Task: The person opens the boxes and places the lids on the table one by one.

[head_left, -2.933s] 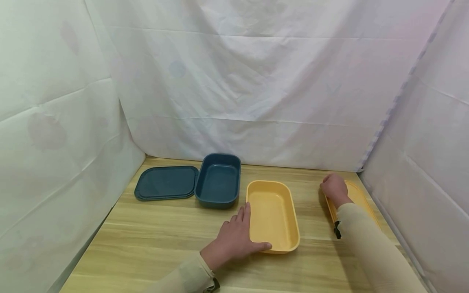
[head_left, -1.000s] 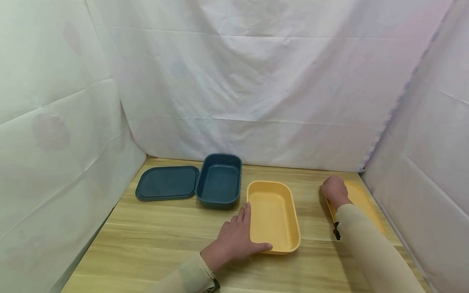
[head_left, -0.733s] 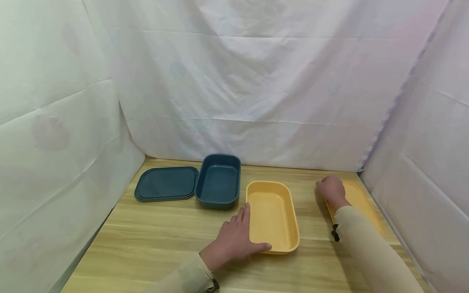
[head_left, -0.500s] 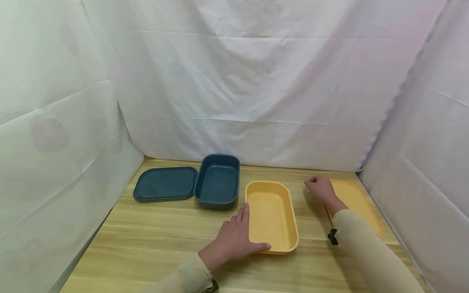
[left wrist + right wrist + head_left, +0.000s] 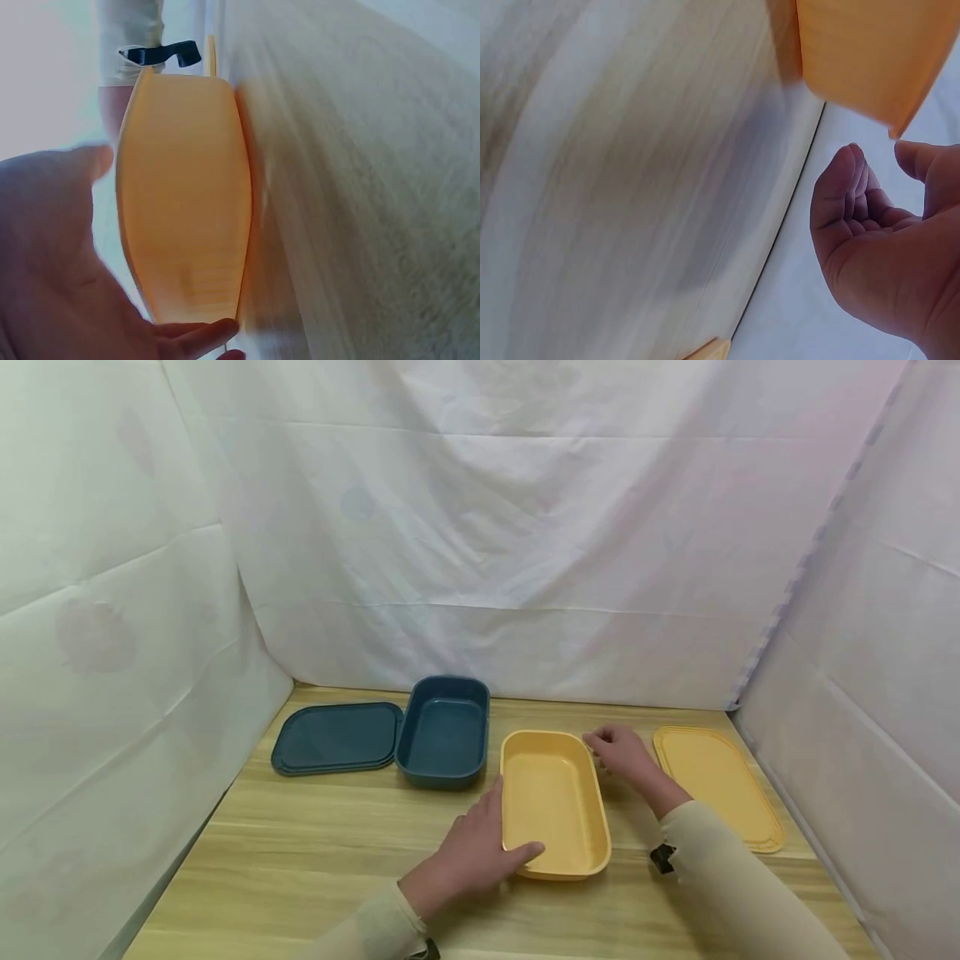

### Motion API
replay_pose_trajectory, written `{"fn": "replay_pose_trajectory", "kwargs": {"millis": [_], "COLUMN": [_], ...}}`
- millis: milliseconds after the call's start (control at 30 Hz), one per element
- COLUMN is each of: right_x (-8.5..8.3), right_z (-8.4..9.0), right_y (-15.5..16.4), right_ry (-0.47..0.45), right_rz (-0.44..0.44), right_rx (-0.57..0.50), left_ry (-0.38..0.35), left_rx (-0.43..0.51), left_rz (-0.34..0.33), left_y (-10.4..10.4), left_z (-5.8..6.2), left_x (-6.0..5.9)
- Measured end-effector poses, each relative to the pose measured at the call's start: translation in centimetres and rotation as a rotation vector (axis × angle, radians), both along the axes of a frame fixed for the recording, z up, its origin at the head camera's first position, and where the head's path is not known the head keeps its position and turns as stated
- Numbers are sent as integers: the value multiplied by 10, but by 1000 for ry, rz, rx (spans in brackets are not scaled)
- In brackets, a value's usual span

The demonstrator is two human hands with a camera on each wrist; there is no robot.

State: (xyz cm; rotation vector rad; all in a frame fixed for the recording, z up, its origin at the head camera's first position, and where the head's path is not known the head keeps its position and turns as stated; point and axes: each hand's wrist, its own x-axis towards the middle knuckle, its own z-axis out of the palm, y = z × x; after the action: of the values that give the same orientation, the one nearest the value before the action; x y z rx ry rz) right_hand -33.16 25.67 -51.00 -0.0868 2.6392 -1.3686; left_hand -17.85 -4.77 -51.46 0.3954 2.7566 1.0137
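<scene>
Now, left hand (image 5: 468,860): fingers straight along the near left side of the yellow container (image 5: 553,803), thumb hooked over its near rim; it holds the container lightly on the wooden table (image 5: 315,852).
Right hand (image 5: 621,753): loosely curled, holding nothing; fingertips at the far right corner of the yellow container; whether they touch the rim I cannot tell.
Yellow container: open, rounded-rectangle tub of smooth matt plastic, standing flat near the middle of the table.
Yellow lid (image 5: 716,785): flat, same rounded shape with a stepped rim, lying apart to the right, near the cloth wall.
Blue container (image 5: 444,729): dark blue tub of the same form, just beyond the yellow one's far left corner.
Blue lid (image 5: 337,737): flat, lying against the blue tub's left side.
Table: pale wood grain in long streaks.
Backdrop (image 5: 495,527): creased white cloth on three sides.
Sleeves: cream fabric on both forearms, a dark strap at the right wrist.
</scene>
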Motion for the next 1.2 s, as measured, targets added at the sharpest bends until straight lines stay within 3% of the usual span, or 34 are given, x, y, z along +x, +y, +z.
{"fn": "replay_pose_trajectory", "kwargs": {"millis": [100, 267, 500, 633, 867, 1033, 1200], "right_x": [4, 6, 5, 6, 8, 8, 6], "right_z": [2, 2, -1, -1, 0, 0, -3], "right_y": [-6, -11, -14, -15, -18, -18, -16], "right_ry": [17, 29, 31, 22, -5, -17, -83], "right_rz": [2, 4, 1, -9, -29, -28, -19], "right_rx": [-3, -12, -35, -62, -84, -102, -157], "left_ry": [-22, -171, -298, -365, -448, -465, -532], "left_rx": [113, 398, 641, 688, 630, 705, 803], "left_rz": [69, 177, 213, 222, 195, 155, 142], "left_y": [-5, -14, -21, -21, -19, -18, -19], "left_z": [2, 6, 3, 1, 0, -3, -7], "left_x": [-1, -5, -3, 1, 3, 2, 1]}}
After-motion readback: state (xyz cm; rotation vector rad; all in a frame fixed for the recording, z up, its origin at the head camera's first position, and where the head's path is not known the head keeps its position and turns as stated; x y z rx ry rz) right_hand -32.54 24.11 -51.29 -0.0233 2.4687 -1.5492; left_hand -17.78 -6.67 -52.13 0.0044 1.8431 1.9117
